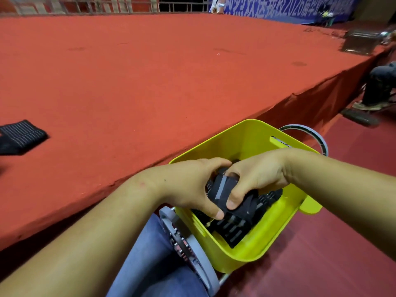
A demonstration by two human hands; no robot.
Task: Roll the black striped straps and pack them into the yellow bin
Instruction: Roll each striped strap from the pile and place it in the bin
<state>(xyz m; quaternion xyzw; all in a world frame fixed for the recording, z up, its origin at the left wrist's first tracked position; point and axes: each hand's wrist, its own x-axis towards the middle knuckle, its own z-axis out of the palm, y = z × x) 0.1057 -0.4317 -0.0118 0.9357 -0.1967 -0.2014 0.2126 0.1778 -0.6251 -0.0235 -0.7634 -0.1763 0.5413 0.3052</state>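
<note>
Your left hand (pixel 192 185) and right hand (pixel 255 176) grip a rolled strap (pixel 222 189) over the yellow bin (pixel 242 138), seemingly part-filled; one flat strap (pixel 22 136) unrolled.

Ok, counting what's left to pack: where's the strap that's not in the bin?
Head view, far left: the loose strap lies on the red platform, apart from the yellow bin at lower right.

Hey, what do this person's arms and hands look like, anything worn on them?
The left forearm and right forearm are bare, with no sleeves in view. The left hand and right hand wear no gloves, and no ring, watch or band shows. The visible nails are short and unpainted.
</note>
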